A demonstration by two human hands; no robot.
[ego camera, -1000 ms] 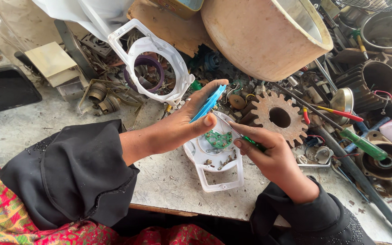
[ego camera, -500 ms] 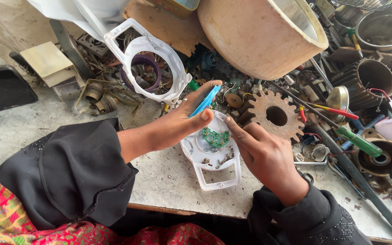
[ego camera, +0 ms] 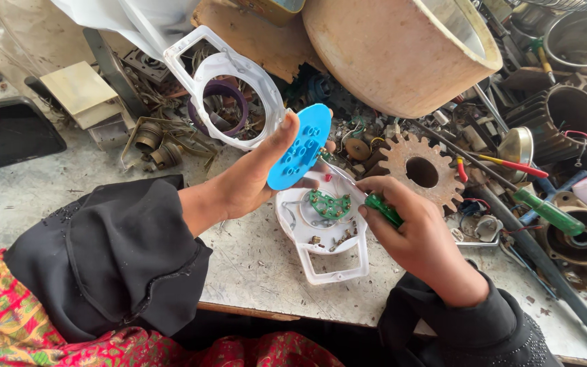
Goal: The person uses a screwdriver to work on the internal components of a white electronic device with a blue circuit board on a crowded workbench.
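Tilted up since the earlier frames, the blue disc [ego camera: 300, 146] now shows its broad dotted face to the camera instead of its thin edge, and the right hand [ego camera: 412, 234] has shifted slightly toward it. The left hand [ego camera: 256, 180] has its grip closed on that disc, thumb pressed along the upper left rim and the other fingers behind and beneath it, holding it lifted above the white housing [ego camera: 321, 231]. The right hand's grip is closed around the green handle of a small screwdriver [ego camera: 383, 209], whose thin shaft runs up and to the left, its tip ending close to the lower right edge of the disc, just above the housing. So the tool's long axis points from the right hand toward the disc and the left hand, and the right hand is the nearer one to the opened inside of the housing. The housing lies flat on the grey tabletop [ego camera: 253, 261] between the two hands, with a green circuit board [ego camera: 329, 204] and small loose parts in its round well. Beyond the hands a second white frame [ego camera: 229, 92] leans on scrap, a rusty gear [ego camera: 419, 170] lies just right of the disc, a large tan drum [ego camera: 402, 47] stands behind, and a green-handled screwdriver [ego camera: 548, 212] rests well to the right.
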